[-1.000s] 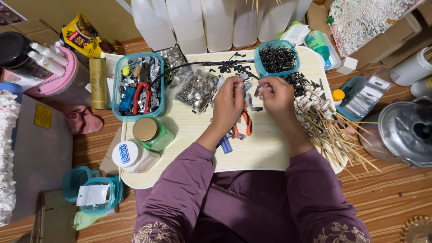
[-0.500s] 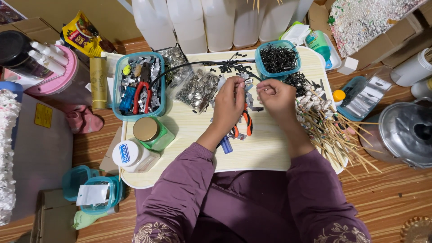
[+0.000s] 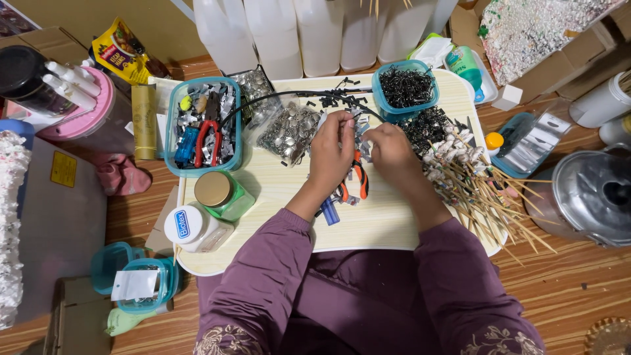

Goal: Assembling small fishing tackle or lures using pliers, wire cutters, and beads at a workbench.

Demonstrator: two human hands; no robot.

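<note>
1. Near the left edge of the pale wooden lap table (image 3: 394, 230), a teal plastic tray (image 3: 172, 141) holds red-handled pliers (image 3: 209, 141) and silvery bits.
2. Below the tray, a green jar with a gold lid (image 3: 220, 194) stands just beside a white round-lidded bottle (image 3: 190, 227) at the front left corner.
3. A clear bag of small silver metal pieces (image 3: 289, 131) lies near the back edge, left of the hands.
4. The left hand (image 3: 332, 154) hovers over the middle of the table, fingers bent narrow and pinched on a tiny part; what it is I cannot tell.
5. Orange-handled pliers (image 3: 360, 181) lie on the table just under the left hand, touching it or nearly so.
6. The right hand (image 3: 391, 148) sits just beside the left, fingertips curled close and meeting the same tiny part between the two hands.
7. A teal tub of dark metal clips (image 3: 406, 87) stands at the back edge, above the right hand.
8. A bundle of wooden skewers (image 3: 480, 190) with pale beads at their tips fans across the right edge, near the right forearm.
</note>
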